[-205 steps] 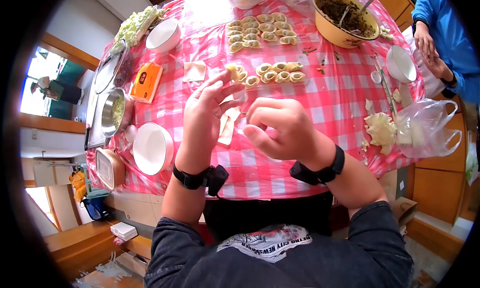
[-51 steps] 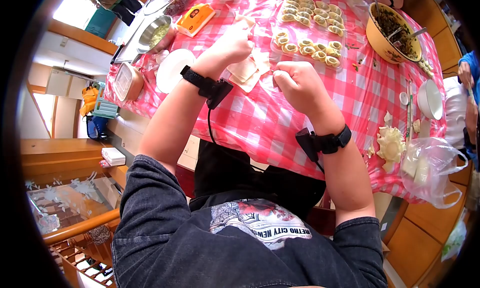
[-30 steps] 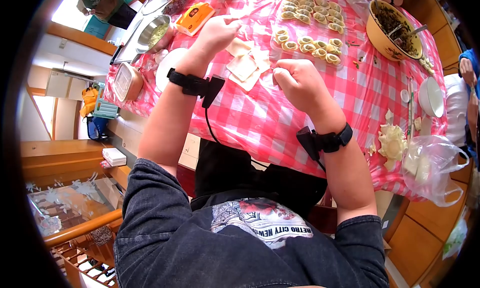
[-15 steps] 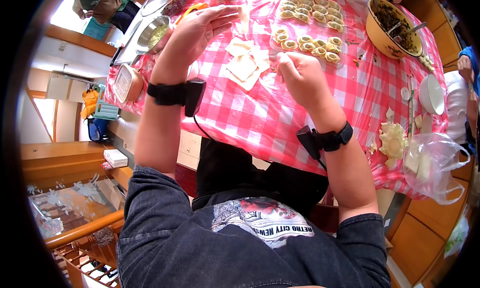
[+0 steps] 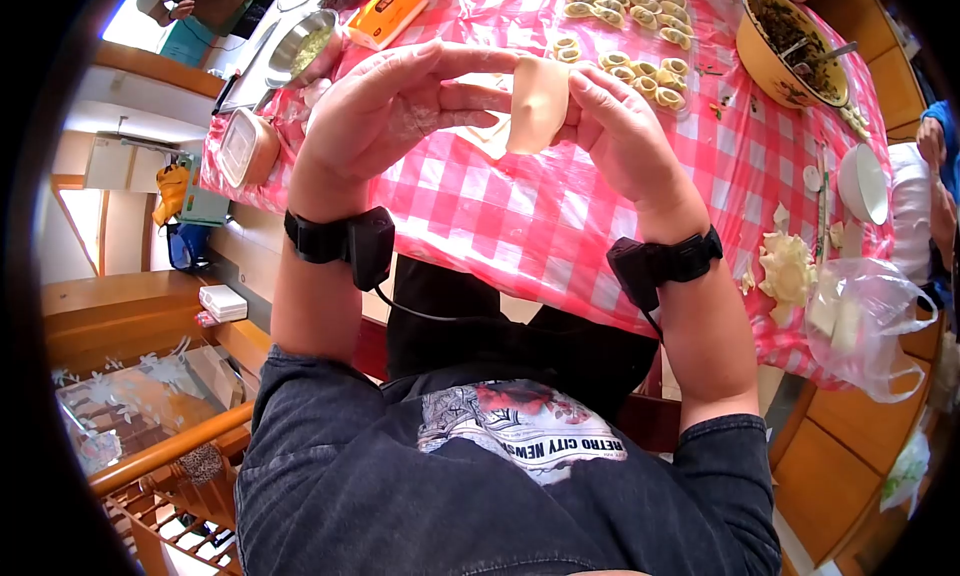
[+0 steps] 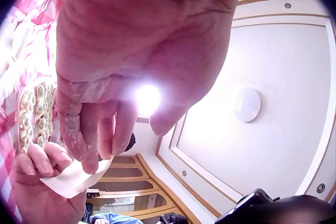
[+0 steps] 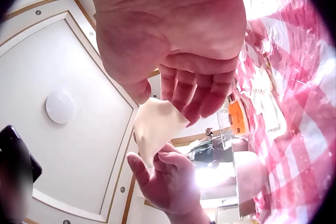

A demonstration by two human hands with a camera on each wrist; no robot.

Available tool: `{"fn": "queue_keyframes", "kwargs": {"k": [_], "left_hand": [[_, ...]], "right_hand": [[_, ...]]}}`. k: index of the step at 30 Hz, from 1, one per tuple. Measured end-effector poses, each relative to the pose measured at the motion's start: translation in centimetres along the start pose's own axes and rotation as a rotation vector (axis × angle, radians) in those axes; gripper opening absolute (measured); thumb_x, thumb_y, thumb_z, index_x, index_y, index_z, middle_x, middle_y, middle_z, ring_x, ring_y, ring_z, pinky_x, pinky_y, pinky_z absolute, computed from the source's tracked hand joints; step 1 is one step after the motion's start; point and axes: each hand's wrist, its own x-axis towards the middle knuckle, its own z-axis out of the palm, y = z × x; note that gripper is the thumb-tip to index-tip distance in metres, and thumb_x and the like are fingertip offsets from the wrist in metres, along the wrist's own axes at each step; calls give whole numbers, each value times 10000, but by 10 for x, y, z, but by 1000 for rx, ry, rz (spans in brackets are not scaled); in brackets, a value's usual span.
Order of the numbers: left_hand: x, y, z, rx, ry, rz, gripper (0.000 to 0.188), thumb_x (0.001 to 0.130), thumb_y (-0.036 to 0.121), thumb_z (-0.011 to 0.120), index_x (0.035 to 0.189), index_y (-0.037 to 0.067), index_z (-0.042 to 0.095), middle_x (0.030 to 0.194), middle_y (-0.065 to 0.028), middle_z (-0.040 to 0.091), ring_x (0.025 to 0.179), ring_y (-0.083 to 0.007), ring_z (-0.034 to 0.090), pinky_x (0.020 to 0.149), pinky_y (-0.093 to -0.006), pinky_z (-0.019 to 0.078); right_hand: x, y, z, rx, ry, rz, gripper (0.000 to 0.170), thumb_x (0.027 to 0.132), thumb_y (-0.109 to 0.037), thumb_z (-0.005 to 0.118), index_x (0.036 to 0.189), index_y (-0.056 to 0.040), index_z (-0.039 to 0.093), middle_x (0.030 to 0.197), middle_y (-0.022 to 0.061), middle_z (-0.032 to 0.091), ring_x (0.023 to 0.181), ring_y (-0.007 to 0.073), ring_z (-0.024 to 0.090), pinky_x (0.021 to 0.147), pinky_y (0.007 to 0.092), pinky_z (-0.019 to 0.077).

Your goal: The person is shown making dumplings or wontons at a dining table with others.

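Observation:
Between my two hands a pale, thin wonton wrapper (image 5: pixel 541 111) hangs above the table. My right hand (image 5: pixel 635 146) pinches its right edge, thumb in front and fingers behind. My left hand (image 5: pixel 385 101) reaches over with fairly straight fingers whose tips meet the wrapper's left side; a small bump shows in its middle. In the left wrist view that hand's thumb stands apart from the wrapper (image 6: pixel 76 179), and white flour coats the fingers. More square wrappers (image 5: pixel 490 141) lie on the tablecloth behind, partly hidden by the hands. Folded wontons (image 5: pixel 640 76) sit in rows further back.
A red-and-white checked cloth (image 5: pixel 480 216) covers the table. At the back right stands a yellow basin (image 5: pixel 785 81) of dark filling with spoons. An orange packet (image 5: pixel 387 16), a steel bowl (image 5: pixel 310 51) and a lidded box (image 5: pixel 248 148) lie left; a white bowl (image 5: pixel 862 188) and plastic bag (image 5: pixel 868 326), right.
My left hand has swung from the back of the table toward my right hand, bringing a wrapper. The right hand has uncurled from a fist and pinches the wrapper's edge.

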Motion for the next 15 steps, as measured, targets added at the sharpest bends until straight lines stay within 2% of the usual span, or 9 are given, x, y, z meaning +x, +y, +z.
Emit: {"fn": "queue_keyframes", "kwargs": {"k": [1, 4, 5, 9, 11, 15], "left_hand": [[-2, -1, -3, -5, -7, 5, 516, 1066, 287, 335, 1378, -108, 450, 1405, -260, 497, 1216, -332, 588, 1044, -426, 469], [-5, -7, -6, -38, 17, -7, 513, 1066, 286, 333, 1379, -103, 451, 1410, -255, 495, 1213, -336, 589, 1039, -420, 467], [-5, -9, -6, -38, 17, -5, 513, 1066, 286, 333, 1379, -103, 451, 1410, -255, 495, 1213, -336, 589, 1039, -420, 467], [-11, -19, -2, -42, 45, 34, 536, 1057, 316, 338, 1395, -85, 447, 1428, -230, 490, 1243, -343, 561, 1032, -412, 462], [-13, -24, -4, -23, 78, 39, 568, 1050, 344, 344, 1412, -85, 430, 1444, -219, 481, 1260, -351, 544, 1032, -410, 456], [-16, -31, -3, -21, 132, 47, 566, 1050, 335, 336, 1424, -83, 410, 1457, -212, 466, 1281, -341, 525, 1038, -400, 447]], "right_hand": [[0, -2, -1, -9, 2, 3, 308, 987, -257, 614, 1161, -3, 634, 977, 63, 668, 855, 132, 651, 766, 286, 538], [-1, -2, -7, 38, -31, -15, 282, 996, -239, 596, 1187, -31, 606, 1020, 57, 676, 911, 129, 664, 786, 289, 538], [-1, 0, -5, 71, 46, -27, 243, 944, -223, 688, 1095, -37, 650, 935, 33, 662, 805, 105, 636, 710, 256, 529], [2, 2, -11, -12, 68, -47, 225, 927, -228, 713, 1050, -51, 649, 901, 12, 664, 778, 83, 626, 699, 245, 522], [4, 3, -13, -133, 168, -104, 208, 902, -205, 746, 1004, -56, 641, 864, -1, 663, 741, 62, 621, 650, 228, 513], [5, 5, -7, -80, 213, -143, 213, 885, -192, 766, 985, -56, 637, 839, 0, 665, 698, 49, 612, 594, 206, 494]]}}
